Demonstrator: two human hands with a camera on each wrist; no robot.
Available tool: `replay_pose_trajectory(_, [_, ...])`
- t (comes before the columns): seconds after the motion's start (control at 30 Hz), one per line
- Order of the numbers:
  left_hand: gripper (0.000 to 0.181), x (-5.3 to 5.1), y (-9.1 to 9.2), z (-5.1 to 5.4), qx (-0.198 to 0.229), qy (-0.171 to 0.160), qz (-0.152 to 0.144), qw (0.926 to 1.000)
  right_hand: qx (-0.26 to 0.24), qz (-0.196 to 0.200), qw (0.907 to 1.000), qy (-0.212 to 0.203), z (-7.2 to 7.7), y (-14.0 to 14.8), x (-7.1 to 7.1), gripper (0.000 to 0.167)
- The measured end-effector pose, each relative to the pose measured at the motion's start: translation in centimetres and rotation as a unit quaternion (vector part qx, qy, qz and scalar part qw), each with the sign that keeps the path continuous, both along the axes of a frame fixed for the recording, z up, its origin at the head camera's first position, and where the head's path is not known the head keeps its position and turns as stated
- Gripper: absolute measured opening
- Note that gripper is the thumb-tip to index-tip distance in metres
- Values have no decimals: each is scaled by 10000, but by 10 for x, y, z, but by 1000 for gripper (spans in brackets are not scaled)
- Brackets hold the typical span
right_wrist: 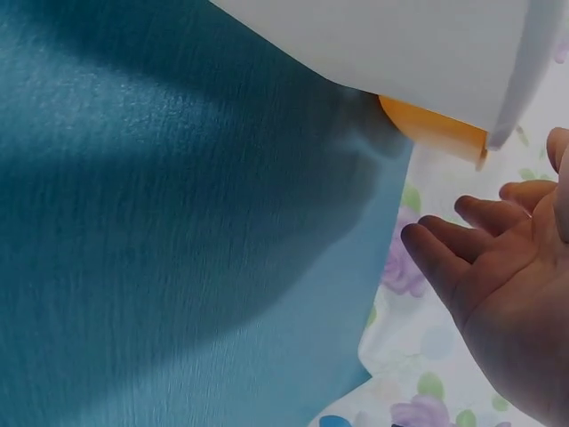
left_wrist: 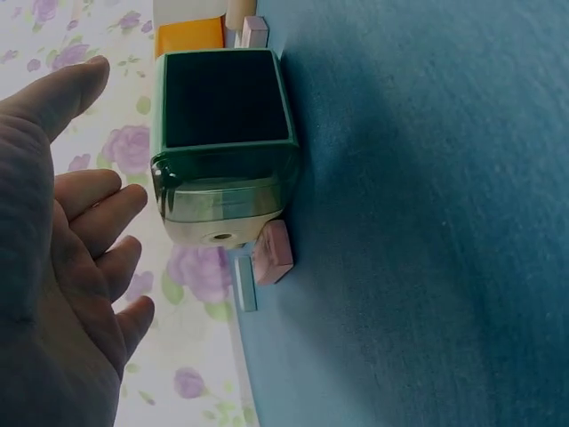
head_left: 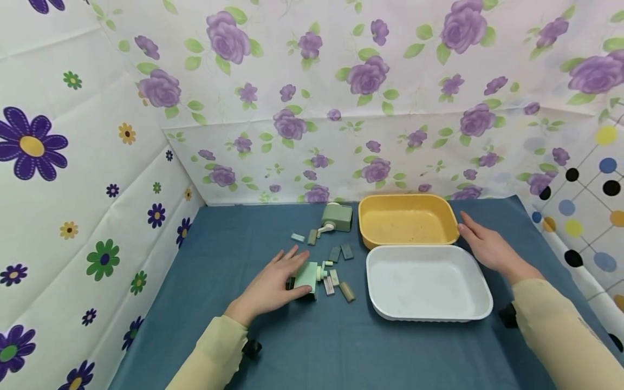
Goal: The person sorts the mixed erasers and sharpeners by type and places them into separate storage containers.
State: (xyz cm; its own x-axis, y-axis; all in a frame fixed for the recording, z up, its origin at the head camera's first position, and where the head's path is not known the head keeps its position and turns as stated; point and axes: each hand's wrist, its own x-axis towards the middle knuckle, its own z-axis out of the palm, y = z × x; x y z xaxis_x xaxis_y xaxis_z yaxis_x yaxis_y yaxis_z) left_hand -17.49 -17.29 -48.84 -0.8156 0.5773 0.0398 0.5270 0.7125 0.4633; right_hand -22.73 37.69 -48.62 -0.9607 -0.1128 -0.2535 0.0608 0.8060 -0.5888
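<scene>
My left hand (head_left: 273, 284) hovers at a light green crank pencil sharpener (head_left: 306, 276), fingers spread and thumb apart. In the left wrist view the sharpener (left_wrist: 229, 165) stands beside the palm, with a gap between them. My right hand (head_left: 489, 250) is at the right end of the yellow basin (head_left: 408, 241), fingers extended; whether the fingertips touch its rim cannot be told. Behind the first sharpener stands a darker green sharpener (head_left: 341, 216) with a pale crank. Several small eraser-like blocks (head_left: 347, 292) lie around the two sharpeners, including a pink one (left_wrist: 273, 252).
A white basin (head_left: 429, 311) stands in front of the yellow one, their rims meeting. Blue cloth (head_left: 341, 352) covers the table. Flower-printed sheets (head_left: 312, 108) hang behind and at the left, and a dotted sheet (head_left: 585, 233) at the right.
</scene>
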Motion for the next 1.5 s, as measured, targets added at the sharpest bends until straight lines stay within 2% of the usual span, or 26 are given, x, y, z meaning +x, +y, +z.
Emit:
replay_pose_trajectory(0.13, [83,-1,0,-1,-67,27,-8,10000,-11,85,9999,88,-2,-3,-7,80])
replay_pose_trajectory(0.33, [85,-4,0,-4,-171,54,-7,9998,-60,0,9999,125,-6,-11,-15,78])
replay_pose_trajectory(0.53, [86,-9,1,-7,-363,42,-43,9993,10,-47,9999,93,-8,-16,-20,77])
replay_pose_trajectory(0.7, [89,-13,2,-8,-418,104,-202,9989,31,56,9998,177,-11,-18,-20,73])
replay_pose_trajectory(0.83, [96,-18,4,-10,-642,222,-274,9973,114,52,9995,289,-11,-21,-19,71])
replay_pose_trajectory(0.97, [102,-21,7,-11,-1080,311,-154,9936,182,-4,9994,310,-12,-23,-19,71])
replay_pose_trajectory(1.07, [103,-22,11,-12,-1204,362,-99,9920,231,-23,9992,313,-14,-24,-19,71])
replay_pose_trajectory(1.5, [98,-19,18,-16,-982,265,2,9948,319,-149,9988,341,-25,-26,-14,71])
